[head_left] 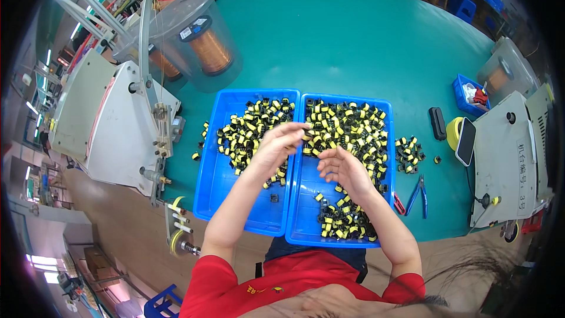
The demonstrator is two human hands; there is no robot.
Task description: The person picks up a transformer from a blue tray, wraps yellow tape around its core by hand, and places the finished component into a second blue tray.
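Two blue plastic bins stand side by side in front of me: the left bin and the right bin. Small black-and-yellow wound coils lie heaped in the left one, and more coils fill much of the right one. My left hand hovers over the bins' shared edge, thumb and fingertips pinched together; whatever is between them blends into the coils behind. Over the right bin, my right hand is half curled with its fingers apart, palm toward the left hand, no held thing visible.
Loose coils lie right of the bins, near blue-handled pliers, a black case and a small blue basket. White machines flank the green table left and right. Copper wire spools stand back left.
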